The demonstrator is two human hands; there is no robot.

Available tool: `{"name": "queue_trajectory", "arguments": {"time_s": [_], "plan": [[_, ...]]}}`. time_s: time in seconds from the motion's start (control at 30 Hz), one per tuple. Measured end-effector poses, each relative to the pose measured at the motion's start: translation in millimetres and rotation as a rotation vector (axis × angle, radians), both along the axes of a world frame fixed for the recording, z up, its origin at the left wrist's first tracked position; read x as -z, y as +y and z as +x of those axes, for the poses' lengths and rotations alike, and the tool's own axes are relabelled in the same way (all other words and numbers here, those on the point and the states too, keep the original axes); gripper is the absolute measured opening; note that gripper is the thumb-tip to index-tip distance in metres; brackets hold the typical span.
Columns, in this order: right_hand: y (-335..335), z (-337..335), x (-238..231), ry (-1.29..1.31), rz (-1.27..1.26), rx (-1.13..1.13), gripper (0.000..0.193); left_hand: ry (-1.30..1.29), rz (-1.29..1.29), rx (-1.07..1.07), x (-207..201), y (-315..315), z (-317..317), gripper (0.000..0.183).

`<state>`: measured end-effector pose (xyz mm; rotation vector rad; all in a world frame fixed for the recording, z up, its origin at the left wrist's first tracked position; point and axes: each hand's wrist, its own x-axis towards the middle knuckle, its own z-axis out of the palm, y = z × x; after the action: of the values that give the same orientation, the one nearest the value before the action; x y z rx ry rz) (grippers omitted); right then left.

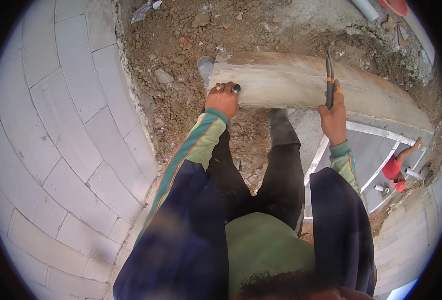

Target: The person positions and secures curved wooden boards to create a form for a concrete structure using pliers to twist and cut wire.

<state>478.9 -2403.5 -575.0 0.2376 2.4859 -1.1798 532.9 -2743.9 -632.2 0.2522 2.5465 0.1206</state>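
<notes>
While the right hand [334,120] holds a slim, dark, orange-banded hand tool [329,89] across the long, pale wooden board [281,80] before the dark-trousered legs [285,165], the left hand [223,101] seems wrapped around a dark round-ended object [236,88] at the board's left end. Steadying the board and keeping fingers off the tool's tip would probably help.

1 board [276,82] lies before the legs [283,175], soil [181,30] beyond, block wall [71,125] left, another person [392,170] right, apparently lower
</notes>
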Motion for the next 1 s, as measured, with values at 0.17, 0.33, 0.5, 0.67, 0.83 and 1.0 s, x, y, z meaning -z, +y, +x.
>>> {"name": "queue_trajectory", "arguments": {"time_s": [0.17, 0.33, 0.5, 0.67, 0.83, 1.0], "plan": [[-60, -126, 68, -0.01, 0.08, -0.204, 0.061, 0.023, 0.081, -0.045, -3, 5, -3, 0.038], [-149, -184, 120, 0.396, 0.217, 0.02, 0.057, 0.045, 0.104, -0.103, 2, 2, 5, 0.041], [-151, -140, 257, -0.351, 0.562, -0.779, 0.052, 0.125, 0.151, -0.077, 6, 13, 0, 0.032], [-168, -186, 174, -0.104, 0.485, -0.528, 0.06, 0.152, 0.109, -0.09, 3, 2, -2, 0.028], [-172, -147, 177, 0.244, 0.302, -0.112, 0.059, 0.15, 0.108, -0.091, 2, 2, -7, 0.029], [-149, -137, 230, -0.474, 0.508, -1.057, 0.056, 0.095, 0.121, -0.079, -1, 0, -17, 0.03]]}}
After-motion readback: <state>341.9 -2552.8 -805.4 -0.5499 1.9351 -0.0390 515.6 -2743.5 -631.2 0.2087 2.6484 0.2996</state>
